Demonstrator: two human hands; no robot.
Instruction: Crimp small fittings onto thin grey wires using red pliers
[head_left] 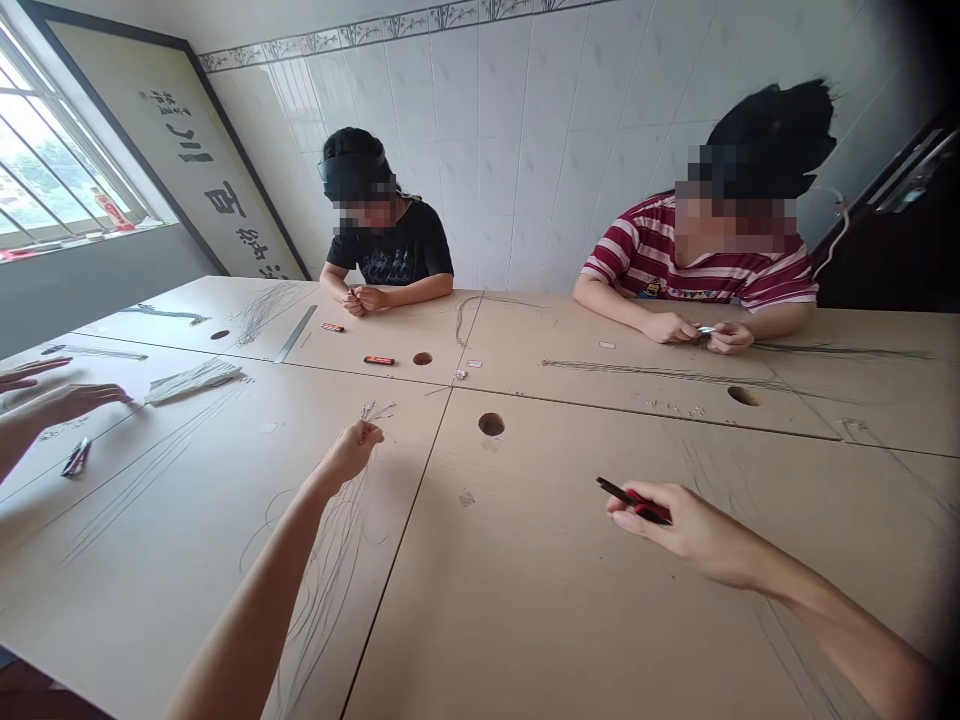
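Note:
In the head view my left hand (356, 452) pinches a bundle of thin grey cords (345, 545) near one end. Short tips with small pale bits stick up above the fingers, and the long strands trail loosely down the table beside my forearm. My right hand (686, 530) is closed around a slim black-and-red hand tool (622, 490); its dark end points left, and its exact kind is not plain. That hand hovers over or rests by the tabletop, well apart from the cords in my left hand.
Across the table (525, 600) sit two people with bent heads, their hands on small work. Another person's hands (67, 405) reach in from the left near a pale bundle (193, 380). Red-and-black lighter-like items (379, 360), a ruler (297, 333), cord bundles (660, 373) and round holes (491, 425) lie about.

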